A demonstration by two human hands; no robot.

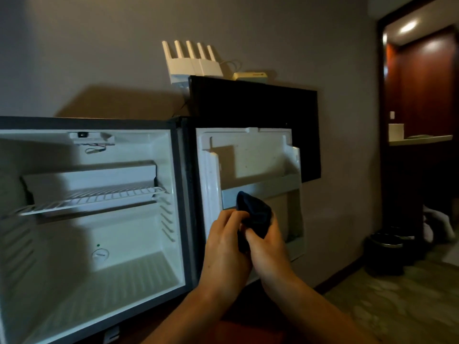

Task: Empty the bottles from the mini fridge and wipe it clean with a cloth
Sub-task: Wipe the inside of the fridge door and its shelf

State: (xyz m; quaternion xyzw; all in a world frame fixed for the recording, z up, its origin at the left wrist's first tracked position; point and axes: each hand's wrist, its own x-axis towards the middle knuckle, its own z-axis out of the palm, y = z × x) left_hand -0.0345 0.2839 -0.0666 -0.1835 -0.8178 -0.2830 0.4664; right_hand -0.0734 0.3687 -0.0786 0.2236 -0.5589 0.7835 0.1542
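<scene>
The white-lined mini fridge (87,194) stands open with no bottles in view on its wire shelf (92,197) or floor, and its white plastic door liner (250,157) swings out to the right. In front of the door's lower rail the left hand (227,242) and right hand (267,247) meet, both in a narrow grip pinching the bunched dark blue cloth (254,214). The step looks like refolding; it likely pays to flatten the cloth into a broad pad with a fresh face outward, then wipe along the rail and into its corners.
</scene>
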